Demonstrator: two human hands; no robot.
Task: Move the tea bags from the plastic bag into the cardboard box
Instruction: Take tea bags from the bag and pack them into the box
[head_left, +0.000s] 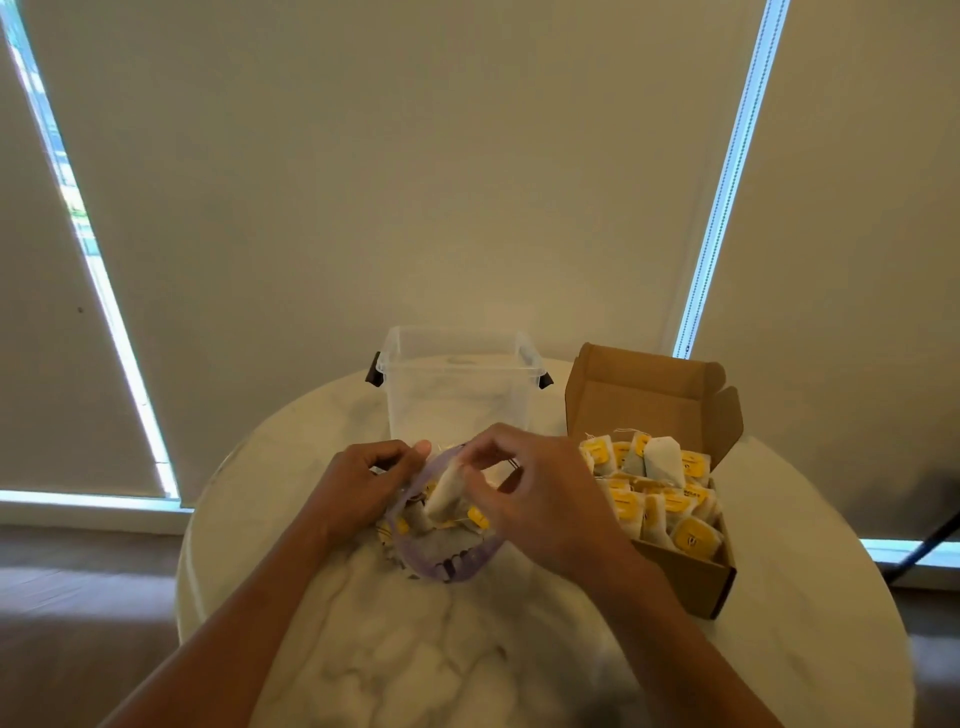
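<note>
One round marble counter (415, 649), lower centre of the frame, carries every item listed.

Left hand (363, 483), centre left: fingers curled, gripping the left side of the purple zip rim of the plastic bag (447, 569) and holding its mouth open.

Plastic bag, centre: lying on the counter between the two hands, mouth upward. A few yellow-tagged tea bags (478, 518) are visible inside.

Clear plastic tub (457, 395), above centre: upright behind the bag, dark clips at both sides, contents not discernible.

Single tea bag (444, 493), centre: tilted, at the mouth of the plastic bag, pinched at its upper end by the right hand (540, 493), thumb and fingertips closed on it.

Cardboard box (691, 577), centre right: lid flap standing open, just beside the right hand. It is packed with rows of boxed tea bags (660, 501), one lying pale side up on top.
</note>
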